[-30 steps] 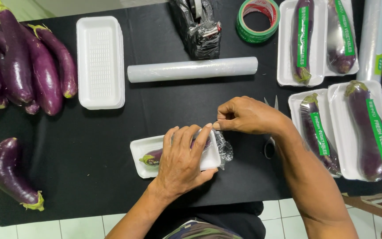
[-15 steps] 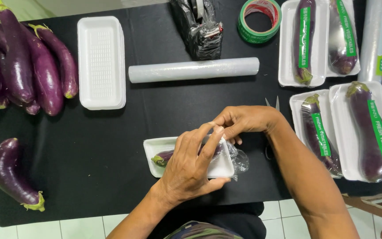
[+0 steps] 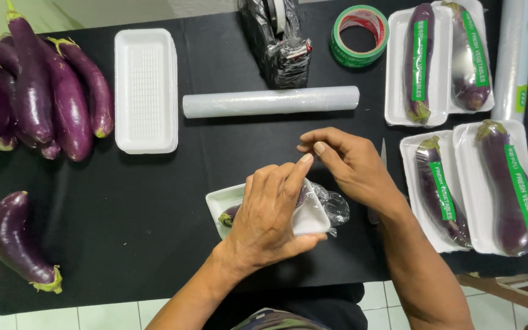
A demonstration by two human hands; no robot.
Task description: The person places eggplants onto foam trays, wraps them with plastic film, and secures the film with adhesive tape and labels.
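Eggplant (image 3: 230, 214) in its white foam tray (image 3: 310, 219) is lying at 6 o'clock on the black bench (image 3: 123, 214), the left hand (image 3: 270, 215) clasping both (fingers draped over), the right hand (image 3: 348, 165) pinching clear wrap (image 3: 332, 205) at 3 o'clock.

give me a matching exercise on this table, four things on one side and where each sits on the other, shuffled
Things:
1. tape roll
2. film roll
3. lone eggplant
4. empty trays

Places:
A. near left corner of the table
B. lying across the middle, beyond the hands
C. far edge, left of the wrapped eggplants
D. right of the loose eggplant pile

Pairs: 1-C, 2-B, 3-A, 4-D
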